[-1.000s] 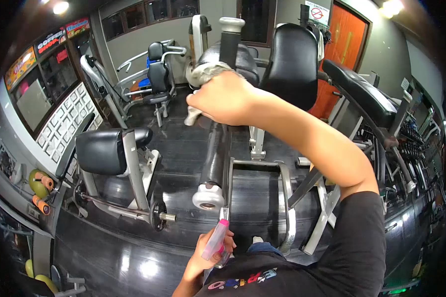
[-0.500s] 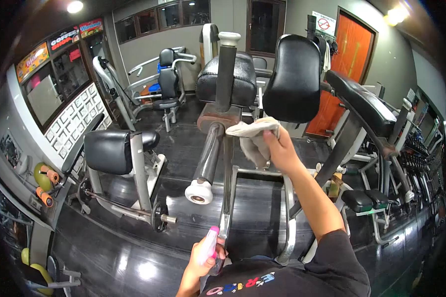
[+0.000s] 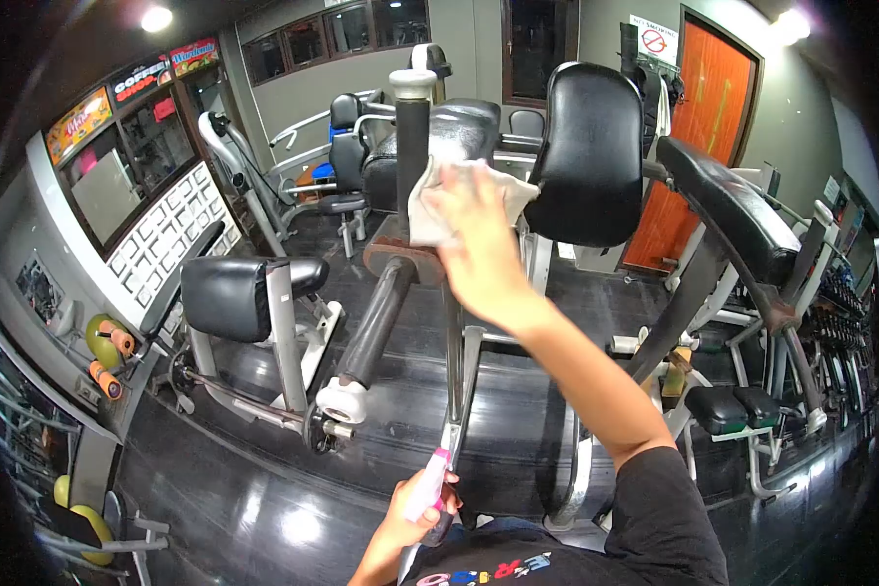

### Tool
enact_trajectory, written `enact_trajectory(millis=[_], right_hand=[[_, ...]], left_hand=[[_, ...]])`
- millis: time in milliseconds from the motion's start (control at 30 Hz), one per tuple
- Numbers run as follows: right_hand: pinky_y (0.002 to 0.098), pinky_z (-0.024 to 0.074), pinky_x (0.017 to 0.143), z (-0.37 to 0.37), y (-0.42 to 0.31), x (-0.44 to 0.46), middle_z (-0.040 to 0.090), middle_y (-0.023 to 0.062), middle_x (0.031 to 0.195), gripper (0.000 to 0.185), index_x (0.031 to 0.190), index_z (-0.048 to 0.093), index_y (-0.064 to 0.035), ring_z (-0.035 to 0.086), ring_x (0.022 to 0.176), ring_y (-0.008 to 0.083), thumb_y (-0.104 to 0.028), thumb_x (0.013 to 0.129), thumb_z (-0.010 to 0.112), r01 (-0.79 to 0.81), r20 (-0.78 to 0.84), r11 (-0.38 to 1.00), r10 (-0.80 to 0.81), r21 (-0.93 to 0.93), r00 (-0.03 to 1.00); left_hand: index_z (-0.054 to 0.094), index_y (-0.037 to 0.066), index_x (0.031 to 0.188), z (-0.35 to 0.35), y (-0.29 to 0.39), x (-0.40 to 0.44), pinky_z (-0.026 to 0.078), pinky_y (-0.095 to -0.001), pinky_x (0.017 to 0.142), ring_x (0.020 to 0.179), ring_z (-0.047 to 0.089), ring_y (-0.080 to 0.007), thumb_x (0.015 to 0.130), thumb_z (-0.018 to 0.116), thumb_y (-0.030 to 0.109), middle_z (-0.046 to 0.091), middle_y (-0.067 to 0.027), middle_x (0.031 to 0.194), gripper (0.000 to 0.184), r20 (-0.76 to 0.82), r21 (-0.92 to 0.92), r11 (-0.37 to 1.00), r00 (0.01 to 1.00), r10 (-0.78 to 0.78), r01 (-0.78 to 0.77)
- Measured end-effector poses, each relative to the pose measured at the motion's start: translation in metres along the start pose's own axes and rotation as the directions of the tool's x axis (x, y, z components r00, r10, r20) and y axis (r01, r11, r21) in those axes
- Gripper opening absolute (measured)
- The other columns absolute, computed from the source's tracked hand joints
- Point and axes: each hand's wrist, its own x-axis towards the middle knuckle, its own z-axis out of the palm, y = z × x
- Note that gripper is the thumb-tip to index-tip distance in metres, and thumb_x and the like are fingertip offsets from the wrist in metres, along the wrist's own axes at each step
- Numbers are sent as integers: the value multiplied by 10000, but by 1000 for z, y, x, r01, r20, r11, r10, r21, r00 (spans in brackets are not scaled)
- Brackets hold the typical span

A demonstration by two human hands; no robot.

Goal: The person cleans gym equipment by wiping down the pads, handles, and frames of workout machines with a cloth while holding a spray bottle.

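Observation:
My right hand (image 3: 474,230) is spread over a light cloth (image 3: 433,205), pressing it against the near side of a black padded cushion (image 3: 439,137), just right of an upright black grip (image 3: 413,146) with a white end cap. Low in the view, my left hand (image 3: 415,508) is wrapped round a spray bottle (image 3: 428,488) that has a pink top. A second black grip (image 3: 376,322) with a white cap slants down from the machine's brown metal joint, above and left of the bottle. The cushion's lower part is hidden behind the cloth and hand.
A tall black backrest (image 3: 591,151) stands right of the cloth, with another padded bench (image 3: 732,210) beyond it. At left is a machine with a black pad (image 3: 227,298) and a bar. Metal frame legs (image 3: 578,479) stand near my body.
My right hand left the upright grip with the cloth, dropped to the right, then rose to the cushion, its fingers now spread. The left hand keeps the bottle. The view has shifted slightly.

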Motion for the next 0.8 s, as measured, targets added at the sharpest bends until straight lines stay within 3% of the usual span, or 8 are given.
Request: enact_trajectory(millis=[67, 133, 300, 400, 467, 633, 700, 800], right_hand=[[540, 244, 1125, 10, 0, -25, 519, 180, 1374, 482, 1246, 547, -73, 395, 1356, 375, 14, 772, 556, 3, 54, 998, 0, -61, 999], [488, 251, 1147, 5, 10, -52, 518, 174, 1384, 512, 1250, 537, -81, 380, 1376, 358, 33, 750, 540, -160, 206, 941, 100, 297, 973], [382, 463, 1002, 1, 24, -135, 602, 175, 1270, 451, 1229, 565, -28, 587, 1175, 336, 33, 787, 504, -415, 369, 782, 255, 465, 894], [375, 473, 938, 10, 10, -204, 645, 215, 1157, 365, 1263, 524, 16, 619, 1115, 350, -122, 926, 501, -846, 738, 459, 464, 273, 490], [335, 467, 927, 31, 7, -280, 657, 151, 1142, 342, 1251, 542, 13, 625, 1075, 267, -190, 981, 488, -924, 723, 196, 578, 328, 379], [318, 483, 902, 11, 6, -319, 642, 65, 1088, 310, 1248, 554, -72, 615, 990, 166, -258, 1010, 487, -792, 712, -472, 699, 387, -68], [351, 510, 893, 7, 25, -296, 641, 71, 1060, 315, 1236, 534, -79, 616, 1011, 182, -295, 1013, 483, -607, 724, -588, 689, 535, -29], [420, 518, 929, 16, 46, -228, 617, 96, 1179, 397, 1285, 497, -84, 615, 1063, 240, -368, 1009, 474, -404, 524, -441, 843, 802, 120]], left_hand=[[536, -39, 1185, 4, -4, 0, 540, -332, 732, 727, 651, -178, 830, 658, 608, 629, -70, 736, 748, -8, 7, 1000, 1000, -15, 15], [539, -39, 1176, 8, -7, 0, 538, -334, 737, 725, 647, -173, 838, 649, 608, 629, -69, 741, 737, -36, 12, 1000, 999, -20, 21], [537, -32, 1169, 15, -13, -3, 531, -329, 729, 723, 642, -167, 828, 654, 619, 630, -70, 747, 744, -127, 62, 996, 990, -60, 68], [536, -23, 1173, 17, -15, -4, 534, -332, 729, 713, 635, -161, 798, 659, 656, 620, -67, 735, 785, -181, 58, 997, 983, -42, 53], [535, -23, 1173, 21, -15, -5, 534, -333, 729, 711, 633, -161, 798, 660, 655, 618, -68, 733, 784, -208, 45, 997, 977, -46, 57], [529, -36, 1167, 20, -16, -12, 531, -337, 734, 704, 624, -165, 789, 675, 651, 610, -67, 731, 798, -268, 37, 999, 963, -22, 33], [528, -39, 1166, 17, -10, -12, 530, -339, 737, 705, 624, -167, 784, 680, 653, 610, -66, 731, 805, -275, 39, 999, 961, -20, 32], [527, -41, 1164, 10, -9, -10, 529, -342, 742, 708, 623, -170, 778, 684, 655, 610, -66, 733, 812, -269, 13, 1000, 963, -10, 14]])
